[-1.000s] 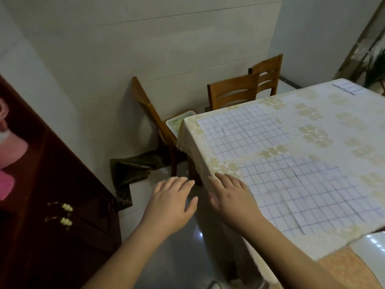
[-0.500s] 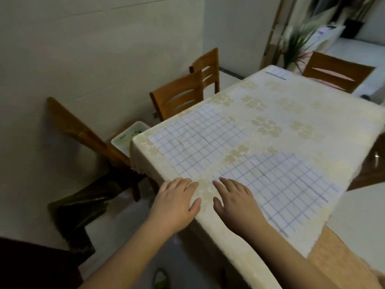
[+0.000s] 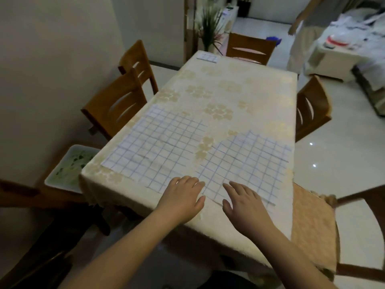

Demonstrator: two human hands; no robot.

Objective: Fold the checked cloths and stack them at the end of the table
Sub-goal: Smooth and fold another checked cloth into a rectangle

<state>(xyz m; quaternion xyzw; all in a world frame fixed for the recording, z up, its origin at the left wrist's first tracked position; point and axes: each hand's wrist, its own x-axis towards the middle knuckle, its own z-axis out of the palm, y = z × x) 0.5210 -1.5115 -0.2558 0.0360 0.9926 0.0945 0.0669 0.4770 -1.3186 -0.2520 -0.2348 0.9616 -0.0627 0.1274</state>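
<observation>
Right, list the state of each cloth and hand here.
Left white blue-checked cloth: spread flat, unfolded.
Right white blue-checked cloth: spread flat, unfolded.
Small folded checked cloth: lying at the table's far end.
Left hand: open, fingers straight.
Right hand: open, over the right cloth's near edge.

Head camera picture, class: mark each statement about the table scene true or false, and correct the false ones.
1. Two checked cloths, left cloth and right cloth, lie spread flat near the hands. True.
2. The left hand grips a cloth corner. False: its fingers lie straight.
3. A folded cloth sits at the far end of the table. True.
4. The right hand is curled into a fist. False: its fingers are spread open.
5. The table is bare wood. False: a flowered tablecloth covers it.
</observation>
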